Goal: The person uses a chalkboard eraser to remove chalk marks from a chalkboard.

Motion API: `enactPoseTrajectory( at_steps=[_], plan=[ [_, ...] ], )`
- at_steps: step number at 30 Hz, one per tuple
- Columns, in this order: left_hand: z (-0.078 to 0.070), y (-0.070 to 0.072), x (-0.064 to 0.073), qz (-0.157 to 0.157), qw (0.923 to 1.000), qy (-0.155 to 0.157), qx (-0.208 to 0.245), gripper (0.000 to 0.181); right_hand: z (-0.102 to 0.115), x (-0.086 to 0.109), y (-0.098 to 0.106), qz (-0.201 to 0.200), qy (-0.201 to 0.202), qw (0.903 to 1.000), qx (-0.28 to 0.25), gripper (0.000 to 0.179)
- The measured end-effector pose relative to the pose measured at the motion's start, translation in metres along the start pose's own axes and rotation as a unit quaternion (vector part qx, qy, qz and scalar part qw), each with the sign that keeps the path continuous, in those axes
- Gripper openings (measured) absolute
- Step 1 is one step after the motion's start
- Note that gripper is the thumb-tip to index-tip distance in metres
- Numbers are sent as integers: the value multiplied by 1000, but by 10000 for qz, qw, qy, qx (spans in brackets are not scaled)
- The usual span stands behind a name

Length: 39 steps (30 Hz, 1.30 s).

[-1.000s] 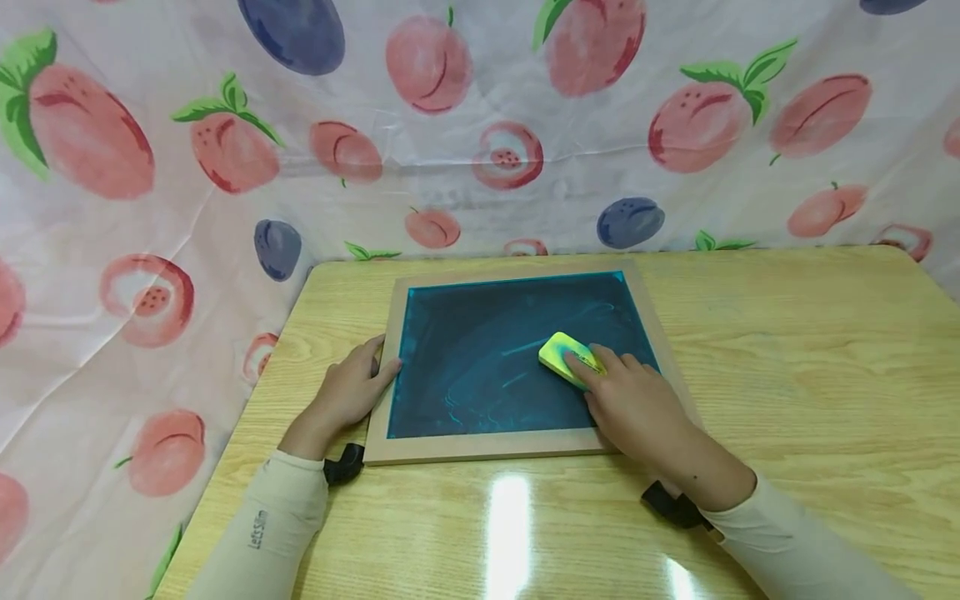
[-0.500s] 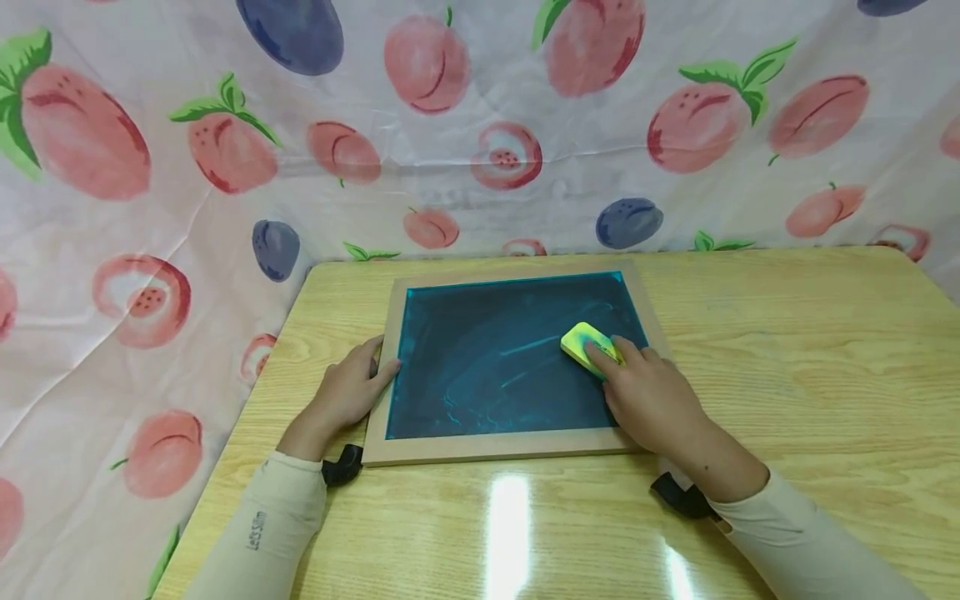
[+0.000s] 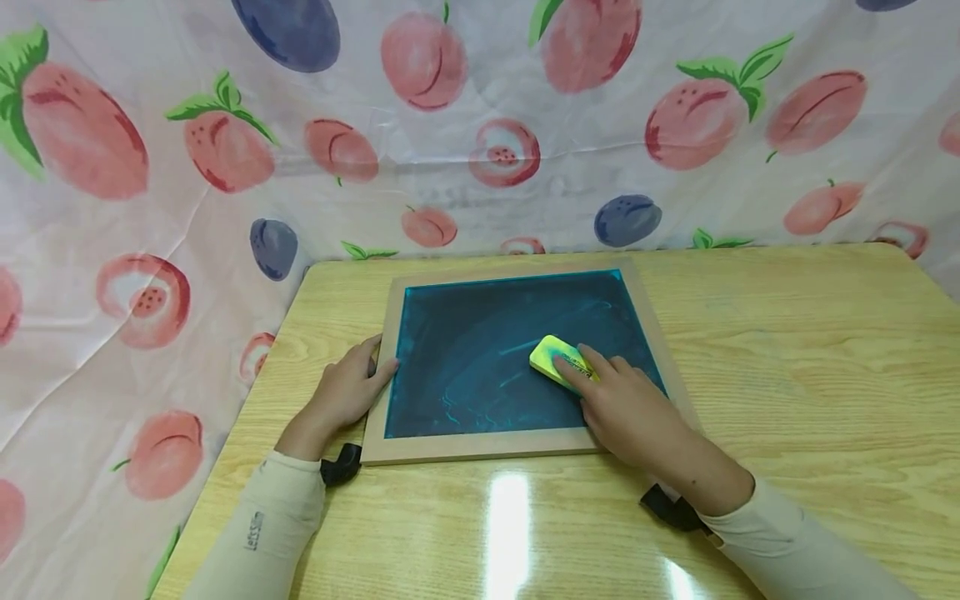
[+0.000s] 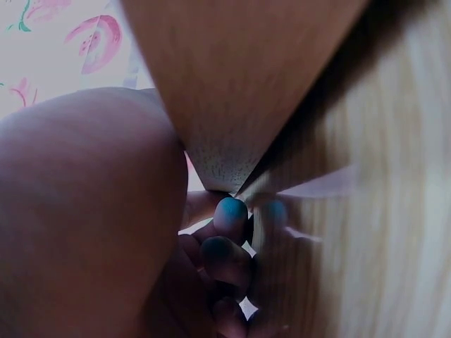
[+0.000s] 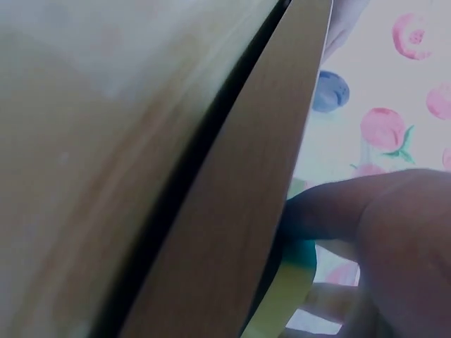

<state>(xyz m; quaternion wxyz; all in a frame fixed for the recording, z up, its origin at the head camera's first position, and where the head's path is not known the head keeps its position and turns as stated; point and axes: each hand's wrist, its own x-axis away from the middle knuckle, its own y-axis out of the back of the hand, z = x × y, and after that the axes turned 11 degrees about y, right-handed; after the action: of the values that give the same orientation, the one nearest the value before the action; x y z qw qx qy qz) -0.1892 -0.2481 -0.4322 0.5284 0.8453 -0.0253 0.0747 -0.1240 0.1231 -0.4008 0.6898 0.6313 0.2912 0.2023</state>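
A wood-framed chalkboard (image 3: pixel 517 333) lies flat on the table, with faint blue chalk streaks on its dark surface. My right hand (image 3: pixel 628 410) grips a yellow chalkboard eraser (image 3: pixel 551 358), smudged with blue, against the board right of its middle. In the right wrist view, part of the eraser (image 5: pixel 285 299) shows beyond the frame's side, below the hand (image 5: pixel 412 246). The left hand (image 3: pixel 350 385) holds the frame's left side, thumb over the top and fingers beside the edge. Blue chalk marks its fingertips (image 4: pixel 231 210) in the left wrist view.
The pale wooden table (image 3: pixel 810 375) extends to the right of the board and in front of it. A fruit-print cloth (image 3: pixel 450 183) hangs behind the table and along its left side. Black wrist-worn devices (image 3: pixel 341 465) sit close to the tabletop.
The right hand moved the eraser right and slightly away, then back left and nearer, just left of where it was a second ago. The left hand and chalkboard stay in place.
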Motion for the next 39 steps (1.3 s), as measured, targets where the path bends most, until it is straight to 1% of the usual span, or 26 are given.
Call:
enactPoseTrajectory(
  at_steps=[3, 5, 10, 18, 24, 32, 36, 39],
  plan=[
    [0, 0, 0, 0, 10000, -21, 6, 63, 4, -1, 0, 136, 74, 9998, -102, 55],
    [0, 0, 0, -10, 10000, -7, 15, 63, 5, -1, -1, 135, 152, 9997, -126, 55],
    [-1, 0, 1, -15, 10000, 18, -11, 62, 6, -1, -1, -64, 325, 9994, -87, 55],
    [-1, 0, 0, -30, 10000, 6, -13, 63, 6, -4, 2, -330, 319, 9984, -331, 44],
    [-2, 1, 1, -44, 10000, -7, -44, 63, 8, -7, 3, -420, 390, 9982, -190, 36],
    [-1, 0, 0, -44, 10000, -10, -13, 63, 0, -6, 3, -369, 250, 9990, -1, 40],
    [-1, 1, 0, -55, 10000, -23, -20, 63, -8, -3, 4, -388, 73, 9992, 119, 43],
    [-1, 1, 0, -62, 10000, -22, -39, 62, -14, -2, 5, -326, -154, 9991, 207, 45]
  ],
)
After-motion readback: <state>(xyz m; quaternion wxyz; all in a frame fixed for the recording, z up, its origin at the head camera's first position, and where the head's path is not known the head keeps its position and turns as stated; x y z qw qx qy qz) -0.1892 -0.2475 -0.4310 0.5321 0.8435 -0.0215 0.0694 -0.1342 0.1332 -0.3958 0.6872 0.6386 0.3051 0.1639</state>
